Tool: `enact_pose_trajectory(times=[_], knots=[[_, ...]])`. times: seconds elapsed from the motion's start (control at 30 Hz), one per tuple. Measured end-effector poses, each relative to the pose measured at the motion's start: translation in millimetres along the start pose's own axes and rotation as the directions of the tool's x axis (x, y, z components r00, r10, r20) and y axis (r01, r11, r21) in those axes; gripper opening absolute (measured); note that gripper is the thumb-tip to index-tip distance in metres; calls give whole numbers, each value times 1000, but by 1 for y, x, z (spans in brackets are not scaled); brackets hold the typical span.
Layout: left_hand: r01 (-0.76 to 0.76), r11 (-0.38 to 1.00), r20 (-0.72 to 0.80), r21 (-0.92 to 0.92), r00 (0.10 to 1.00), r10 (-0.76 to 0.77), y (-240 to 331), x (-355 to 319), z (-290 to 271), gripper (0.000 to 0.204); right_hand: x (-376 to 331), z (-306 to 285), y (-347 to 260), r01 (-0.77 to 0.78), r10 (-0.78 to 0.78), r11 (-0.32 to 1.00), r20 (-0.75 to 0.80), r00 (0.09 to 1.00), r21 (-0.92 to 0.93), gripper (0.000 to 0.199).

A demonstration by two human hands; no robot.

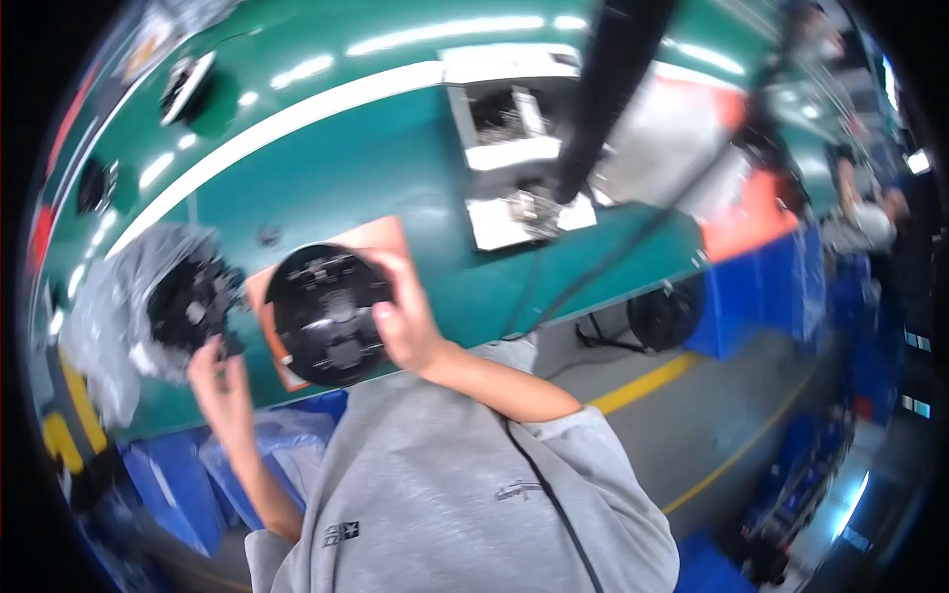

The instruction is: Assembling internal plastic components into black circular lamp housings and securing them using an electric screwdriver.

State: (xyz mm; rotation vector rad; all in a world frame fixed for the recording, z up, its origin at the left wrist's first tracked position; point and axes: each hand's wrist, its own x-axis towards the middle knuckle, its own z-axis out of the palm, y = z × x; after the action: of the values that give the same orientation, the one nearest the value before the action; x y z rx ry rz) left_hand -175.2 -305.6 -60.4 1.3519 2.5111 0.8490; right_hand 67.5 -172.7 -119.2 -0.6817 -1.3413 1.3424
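Note:
My right hand (410, 321) grips the right rim of a round black plastic housing (331, 314), thumb on top and fingers around the far side. The housing has raised fittings inside and rests on an orange mat (390, 233) on the green table. To its left, a clear plastic bag (114, 296) stands open around a heap of small black parts (188, 306). At the near edge of that heap is my left hand (222, 390), its fingertips drawn together. Blur and the dark parts hide what lies between those fingers.
A white box (509, 153) with metal parts stands farther back, behind a dark upright post (608, 99). Clear plastic covers an orange surface (756, 222) to the right. A black cable (593, 272) crosses the table. Blue bins (732, 306) stand below; another person (860, 217) is far right.

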Motion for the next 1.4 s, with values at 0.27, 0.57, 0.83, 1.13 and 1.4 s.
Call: enact_pose_trajectory(times=[0.27,0.57,0.83,1.13,1.4], knots=[[-70,997,-105,-28,992,67,-10,-19,44,30,-10,-30,-4,-155,150,988,-110,983,-30,65],[-66,988,-123,138,989,83,-17,-11,25,34,-1,-20,-14,-130,170,894,56,984,-430,58],[-195,973,24,123,981,193,-54,18,27,25,8,-15,-3,20,-19,998,-24,1000,63,62],[133,922,73,-365,991,-114,-34,6,16,31,0,-19,-9,-20,20,998,-11,1000,55,60],[118,768,247,-630,967,55,19,22,24,31,4,-21,-11,-4,4,1000,-56,998,10,60]])
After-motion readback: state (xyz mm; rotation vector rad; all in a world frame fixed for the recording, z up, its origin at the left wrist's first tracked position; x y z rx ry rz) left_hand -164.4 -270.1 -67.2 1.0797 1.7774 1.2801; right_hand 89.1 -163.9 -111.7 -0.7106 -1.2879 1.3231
